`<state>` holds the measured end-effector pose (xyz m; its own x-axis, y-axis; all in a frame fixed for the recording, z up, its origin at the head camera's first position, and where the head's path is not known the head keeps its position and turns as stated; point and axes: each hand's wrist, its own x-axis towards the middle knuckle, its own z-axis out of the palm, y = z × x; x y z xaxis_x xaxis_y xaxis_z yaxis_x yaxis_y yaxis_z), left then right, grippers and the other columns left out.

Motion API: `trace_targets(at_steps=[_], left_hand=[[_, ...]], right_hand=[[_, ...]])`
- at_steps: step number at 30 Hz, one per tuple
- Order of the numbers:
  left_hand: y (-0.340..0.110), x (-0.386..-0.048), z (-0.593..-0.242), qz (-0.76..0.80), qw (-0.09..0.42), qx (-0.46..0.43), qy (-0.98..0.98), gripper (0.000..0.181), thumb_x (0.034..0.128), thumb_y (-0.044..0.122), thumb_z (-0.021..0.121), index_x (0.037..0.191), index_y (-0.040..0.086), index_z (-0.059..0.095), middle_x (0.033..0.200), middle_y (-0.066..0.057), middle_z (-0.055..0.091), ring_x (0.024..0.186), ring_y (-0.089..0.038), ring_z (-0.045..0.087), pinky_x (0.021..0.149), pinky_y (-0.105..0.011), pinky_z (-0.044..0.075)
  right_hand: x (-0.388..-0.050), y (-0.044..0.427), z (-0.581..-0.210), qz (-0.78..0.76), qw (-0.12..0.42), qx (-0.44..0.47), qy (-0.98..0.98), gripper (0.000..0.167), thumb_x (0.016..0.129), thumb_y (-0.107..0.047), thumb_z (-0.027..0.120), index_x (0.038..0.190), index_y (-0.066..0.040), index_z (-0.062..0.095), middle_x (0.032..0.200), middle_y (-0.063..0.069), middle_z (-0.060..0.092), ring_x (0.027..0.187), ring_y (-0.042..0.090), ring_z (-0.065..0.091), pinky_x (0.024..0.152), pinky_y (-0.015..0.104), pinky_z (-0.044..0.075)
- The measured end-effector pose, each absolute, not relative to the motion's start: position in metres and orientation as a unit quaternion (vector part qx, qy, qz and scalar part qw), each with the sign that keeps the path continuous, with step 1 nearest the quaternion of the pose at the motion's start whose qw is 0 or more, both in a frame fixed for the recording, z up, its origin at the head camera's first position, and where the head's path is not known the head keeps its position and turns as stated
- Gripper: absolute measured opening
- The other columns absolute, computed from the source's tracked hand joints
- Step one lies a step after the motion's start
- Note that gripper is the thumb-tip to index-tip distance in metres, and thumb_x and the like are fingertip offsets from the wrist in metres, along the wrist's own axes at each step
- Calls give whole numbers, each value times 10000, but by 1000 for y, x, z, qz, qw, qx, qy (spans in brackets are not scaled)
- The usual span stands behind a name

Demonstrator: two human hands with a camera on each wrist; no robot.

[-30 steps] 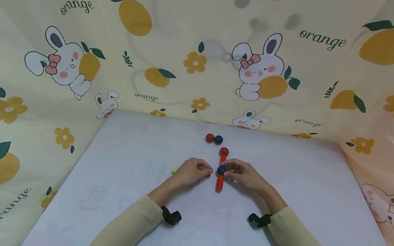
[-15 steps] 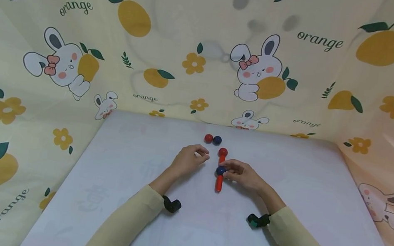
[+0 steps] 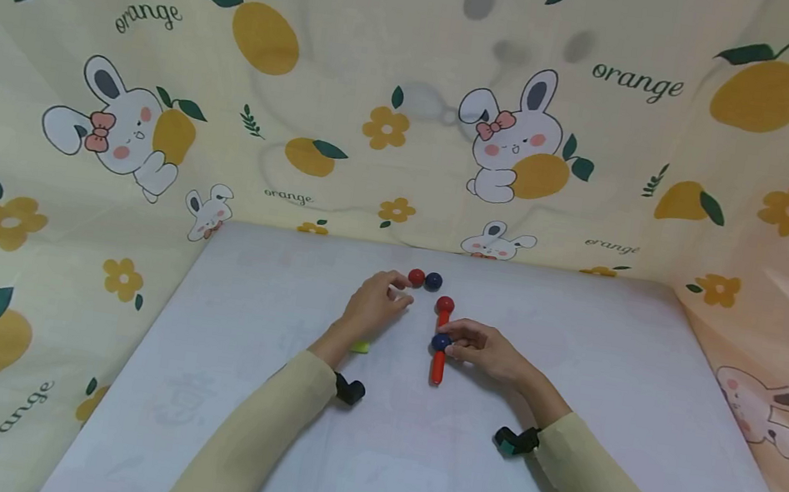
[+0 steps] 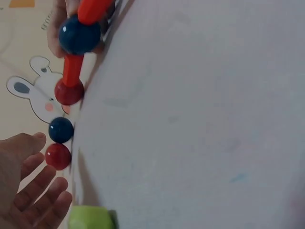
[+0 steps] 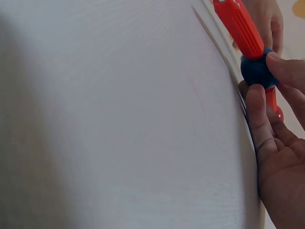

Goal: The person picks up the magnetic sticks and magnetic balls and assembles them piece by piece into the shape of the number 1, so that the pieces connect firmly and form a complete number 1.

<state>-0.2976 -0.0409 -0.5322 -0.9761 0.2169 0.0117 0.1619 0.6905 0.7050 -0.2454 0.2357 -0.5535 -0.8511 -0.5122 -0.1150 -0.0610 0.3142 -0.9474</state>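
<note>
My right hand (image 3: 496, 353) pinches a dark blue ball (image 3: 441, 342) between thumb and fingers. Red rods join on both sides of that ball: the near red rod (image 3: 438, 368) points toward me, and the far rod (image 3: 443, 320) ends in a red ball (image 3: 445, 304). Beyond it a loose red ball (image 3: 416, 278) and a second blue ball (image 3: 433, 282) lie side by side on the table. My left hand (image 3: 372, 306) is beside the loose red ball, fingers loosely spread and holding nothing; in the left wrist view a small gap shows between fingertips and ball.
A yellow-green piece (image 4: 90, 217) lies on the white table (image 3: 377, 479), partly hidden by my left wrist in the head view. A printed cloth (image 3: 356, 89) hangs behind the table's far edge. Each wrist carries a small black camera (image 3: 517, 441).
My left hand has moved away from beside the rods, forward to the loose red ball. The yellow-green piece shows again below the wrist. My right hand keeps its pinch on the blue ball.
</note>
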Motion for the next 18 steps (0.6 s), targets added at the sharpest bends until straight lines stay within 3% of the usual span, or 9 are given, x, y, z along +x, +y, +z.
trace_targets(at_steps=[7, 18], left_hand=[[-39, -310, -539, 380, 38, 86, 920, 403, 1034, 332, 746, 1394, 191, 629, 1314, 0, 634, 1167, -187, 626, 986, -394, 550], [-35, -330, -545, 348, 40, 96, 932, 509, 1022, 330, 755, 1481, 247, 553, 1370, -8, 638, 1148, -191, 640, 944, -399, 548]], right_hand=[[-245, 237, -554, -549, 205, -179, 790, 379, 1050, -147, 713, 1420, -90, 654, 1279, 132, 687, 1084, 293, 625, 879, 281, 567], [-246, 235, -553, -549, 206, -181, 790, 382, 1047, -146, 713, 1423, -107, 659, 1294, 129, 680, 1078, 316, 626, 881, 291, 573]])
